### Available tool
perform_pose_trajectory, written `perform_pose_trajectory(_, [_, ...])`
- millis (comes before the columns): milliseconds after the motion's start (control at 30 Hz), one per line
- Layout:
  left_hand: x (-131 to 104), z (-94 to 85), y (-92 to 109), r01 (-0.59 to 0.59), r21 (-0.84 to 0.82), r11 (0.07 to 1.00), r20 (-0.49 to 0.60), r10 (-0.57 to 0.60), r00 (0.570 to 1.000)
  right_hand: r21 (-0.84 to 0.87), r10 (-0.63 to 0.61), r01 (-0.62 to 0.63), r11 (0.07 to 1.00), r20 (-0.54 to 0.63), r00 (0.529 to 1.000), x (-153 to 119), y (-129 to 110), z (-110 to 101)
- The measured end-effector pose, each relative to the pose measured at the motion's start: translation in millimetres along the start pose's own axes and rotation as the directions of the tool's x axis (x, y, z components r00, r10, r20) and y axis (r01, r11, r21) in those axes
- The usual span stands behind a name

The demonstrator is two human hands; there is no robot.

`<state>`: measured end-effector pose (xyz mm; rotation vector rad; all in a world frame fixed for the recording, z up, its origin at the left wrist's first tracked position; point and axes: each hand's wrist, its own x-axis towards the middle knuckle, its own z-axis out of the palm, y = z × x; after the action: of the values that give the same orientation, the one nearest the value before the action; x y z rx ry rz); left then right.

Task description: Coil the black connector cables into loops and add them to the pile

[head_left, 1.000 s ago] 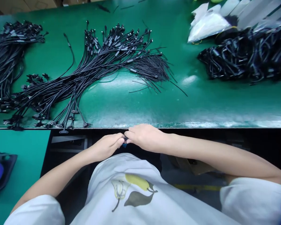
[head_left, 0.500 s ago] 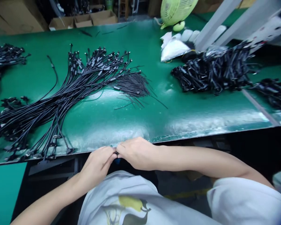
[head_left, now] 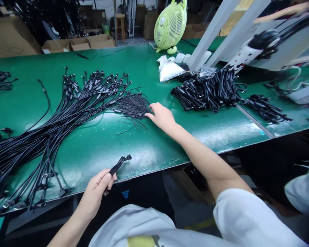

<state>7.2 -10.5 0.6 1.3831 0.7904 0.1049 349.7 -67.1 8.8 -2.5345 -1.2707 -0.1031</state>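
Note:
My left hand (head_left: 99, 185), just over the table's front edge, is closed around a folded black cable (head_left: 117, 165). The cable's looped end and a small black connector stick out past the thumb; its lower end shows under the fingers. Further forward, my right hand (head_left: 162, 117) is at the right-hand tips of a heap of thin black ties (head_left: 134, 105). Its thumb and forefinger are slightly apart there, and I see nothing lifted between them. Left of the ties spreads a big bundle of long black cables (head_left: 67, 118) with connectors at both ends.
Folded black cables (head_left: 208, 89) are piled to the right on the green table (head_left: 149, 147), beside a smaller bunch (head_left: 266, 108). A white bag (head_left: 170, 71), a green fan (head_left: 170, 25) and grey posts (head_left: 208, 34) stand behind. Another person's arm (head_left: 283, 13) shows at upper right.
Both hands were together at the table edge. Now they are apart: the right has reached forward to the ties, while the left keeps the folded cable near the edge. The view has tilted up.

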Motion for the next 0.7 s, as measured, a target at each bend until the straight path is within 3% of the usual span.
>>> perform_pose_trajectory(67, [2.6, 6.0, -0.8, -0.019, -0.067, 0.998, -0.015, 0.018, 1.0, -0.069, 0.0, 0.003, 0.998, 0.048, 0.999, 15.5, 8.2, 11.6])
perform_pose_trajectory(167, [5.5, 14.2, 1.8, -0.055, -0.214, 0.975, -0.067, 0.042, 0.997, -0.099, 0.019, -0.017, 0.995, 0.027, 0.999, 11.7, 11.7, 11.0])
perform_pose_trajectory(267, [7.0, 20.4, 6.9, -0.095, -0.385, 0.918, -0.125, 0.05, 0.991, -0.084, 0.089, -0.102, 0.991, -0.147, 0.985, -19.9, 4.7, -5.7])
perform_pose_trajectory(333, [8.4, 24.0, 9.5, -0.111, -0.448, 0.887, -0.134, 0.056, 0.989, 0.071, 0.083, -0.066, 0.995, -0.273, 0.958, -52.0, -11.1, -12.9])
perform_pose_trajectory(367, [9.3, 25.8, 10.2, -0.114, -0.462, 0.879, -0.128, 0.061, 0.99, 0.201, 0.046, 0.011, 0.98, -0.273, 0.961, -69.9, -22.8, -13.1])
perform_pose_trajectory(433, [11.0, 29.2, 10.2, -0.113, -0.48, 0.87, -0.1, 0.074, 0.992, 0.502, -0.1, 0.159, 0.85, -0.142, 0.985, -105.0, -50.7, -7.3])
perform_pose_trajectory(500, [11.8, 32.0, 9.0, -0.112, -0.505, 0.856, -0.075, 0.086, 0.993, 0.711, -0.231, 0.16, 0.685, 0.004, 0.973, -133.7, -78.2, 2.8])
perform_pose_trajectory(600, [9.7, 34.3, 6.0, -0.121, -0.526, 0.842, -0.061, 0.105, 0.993, 0.782, -0.277, 0.132, 0.609, 0.054, 0.959, -156.9, -104.8, 14.8])
perform_pose_trajectory(700, [6.5, 33.2, 1.1, -0.197, -0.368, 0.909, -0.109, 0.169, 0.98, 0.687, -0.333, 0.269, 0.675, -0.042, 0.942, -162.2, -114.4, 15.6])
